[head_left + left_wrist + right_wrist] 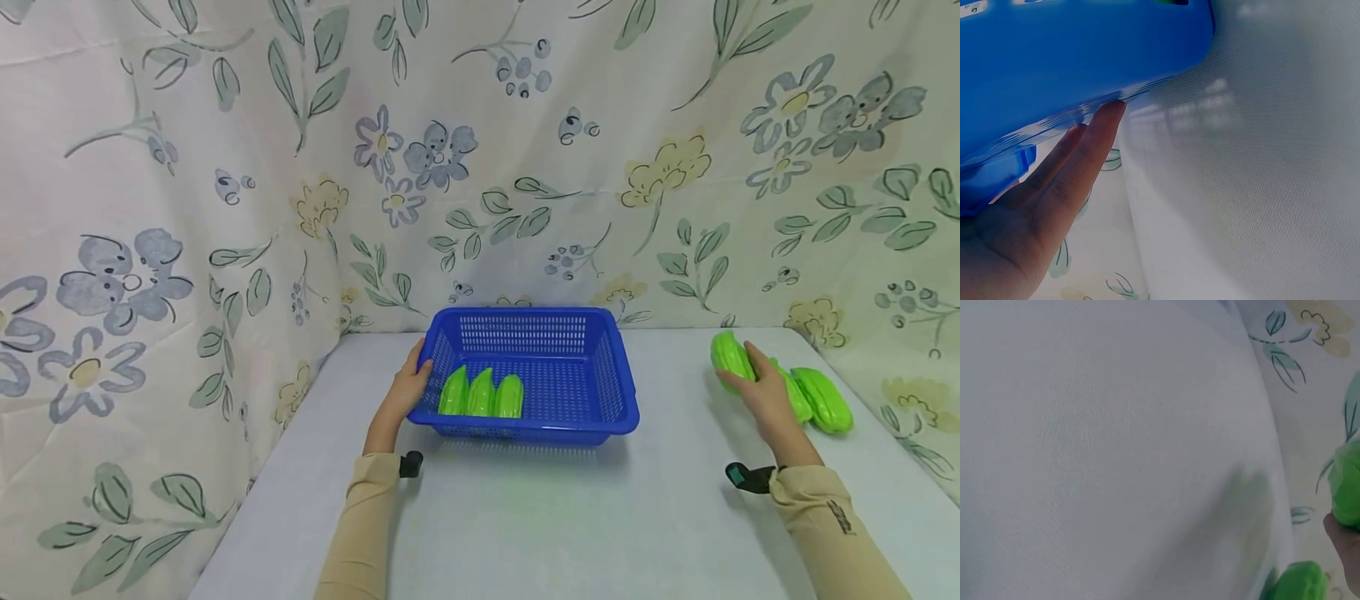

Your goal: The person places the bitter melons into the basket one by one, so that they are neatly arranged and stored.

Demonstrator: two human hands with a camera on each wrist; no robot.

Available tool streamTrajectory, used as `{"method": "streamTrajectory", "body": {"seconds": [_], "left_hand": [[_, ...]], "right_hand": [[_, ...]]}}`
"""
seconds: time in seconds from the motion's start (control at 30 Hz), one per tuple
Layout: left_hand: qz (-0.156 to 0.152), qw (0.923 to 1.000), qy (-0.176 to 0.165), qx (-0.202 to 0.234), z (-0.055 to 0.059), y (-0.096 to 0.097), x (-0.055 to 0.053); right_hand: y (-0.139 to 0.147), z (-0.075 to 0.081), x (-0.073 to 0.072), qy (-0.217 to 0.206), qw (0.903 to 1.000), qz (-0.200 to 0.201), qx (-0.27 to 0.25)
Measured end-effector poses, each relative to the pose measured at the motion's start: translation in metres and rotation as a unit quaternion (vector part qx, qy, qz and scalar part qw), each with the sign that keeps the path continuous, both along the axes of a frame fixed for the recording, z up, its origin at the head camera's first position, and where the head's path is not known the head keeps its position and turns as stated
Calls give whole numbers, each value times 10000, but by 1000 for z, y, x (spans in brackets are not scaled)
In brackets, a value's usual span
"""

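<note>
Here, held ridged green piece [726, 360] in curled fingers of right hand [771, 398], beside two others [823, 402]; pinched blue basket [525, 430] at left rim between thumb and straighter fingers of left hand [407, 390].

1. My head view looks forward and down, from farther back, over the white table [525, 517].
2. My left wrist view, very near, faces along my left hand [408, 388] to the blue basket [1072, 69]; the head view shares both.
3. My right wrist view faces mostly the table; at its right edge, it shares my right hand [769, 397] with the head view.
</note>
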State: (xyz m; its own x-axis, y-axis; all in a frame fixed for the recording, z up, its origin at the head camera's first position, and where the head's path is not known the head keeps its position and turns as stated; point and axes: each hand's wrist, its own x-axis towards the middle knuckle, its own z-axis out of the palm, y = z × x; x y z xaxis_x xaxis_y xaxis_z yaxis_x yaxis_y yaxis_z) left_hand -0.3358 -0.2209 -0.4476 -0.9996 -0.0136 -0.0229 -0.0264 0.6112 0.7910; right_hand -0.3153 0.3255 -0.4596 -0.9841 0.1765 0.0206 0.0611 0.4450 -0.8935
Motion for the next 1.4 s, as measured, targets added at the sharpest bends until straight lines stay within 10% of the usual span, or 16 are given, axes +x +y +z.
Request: {"method": "streamTrajectory", "body": {"seconds": [1.4], "left_hand": [[-34,10000,42,70,2,3,3]], "right_hand": [[-88,62,-17,1082,9936,321,-89]]}}
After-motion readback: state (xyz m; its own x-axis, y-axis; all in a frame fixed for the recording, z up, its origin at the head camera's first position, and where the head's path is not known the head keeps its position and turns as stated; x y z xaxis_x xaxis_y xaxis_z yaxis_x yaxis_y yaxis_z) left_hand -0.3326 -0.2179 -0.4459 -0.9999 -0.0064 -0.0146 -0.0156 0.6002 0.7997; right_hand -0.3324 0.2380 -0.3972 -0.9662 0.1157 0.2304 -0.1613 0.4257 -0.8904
